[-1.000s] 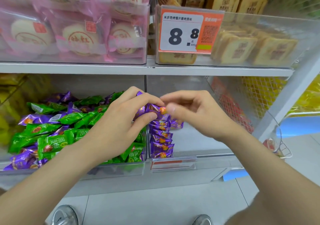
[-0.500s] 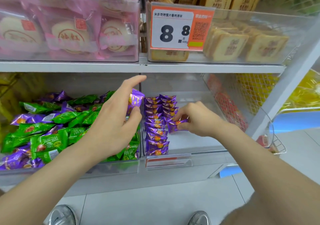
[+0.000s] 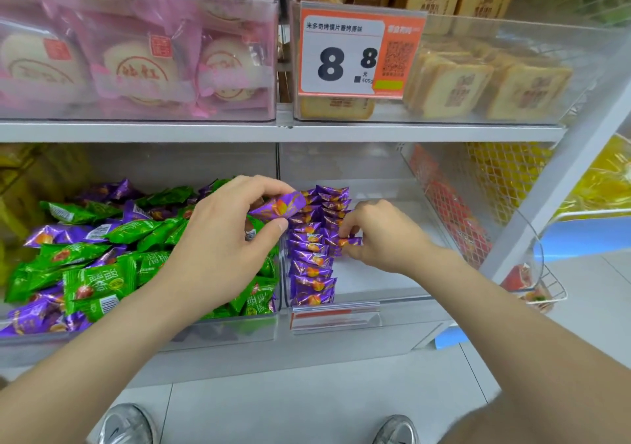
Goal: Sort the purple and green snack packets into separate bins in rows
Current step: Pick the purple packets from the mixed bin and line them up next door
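Observation:
Two clear bins sit side by side on the lower shelf. The left bin (image 3: 218, 324) holds a loose heap of green packets (image 3: 99, 283) mixed with purple ones (image 3: 30, 317). The right bin (image 3: 382, 283) has purple packets (image 3: 312, 266) lined up in two rows along its left wall. My left hand (image 3: 225, 245) pinches one purple packet (image 3: 278, 207) above the divider between the bins. My right hand (image 3: 379, 235) is down in the right bin, pinching a purple packet (image 3: 343, 241) at the front end of the second row.
The shelf above carries bins of pink-wrapped cakes (image 3: 136, 61) and tan biscuit packs (image 3: 478, 78) behind an orange price tag (image 3: 358, 51). A white wire basket (image 3: 532, 273) hangs off the shelf's right end. My shoes (image 3: 126, 425) stand on the tiled floor below.
My right hand took a purple packet from between both hands down into the right bin's second row. My left hand kept another purple packet and tilted it toward the right bin.

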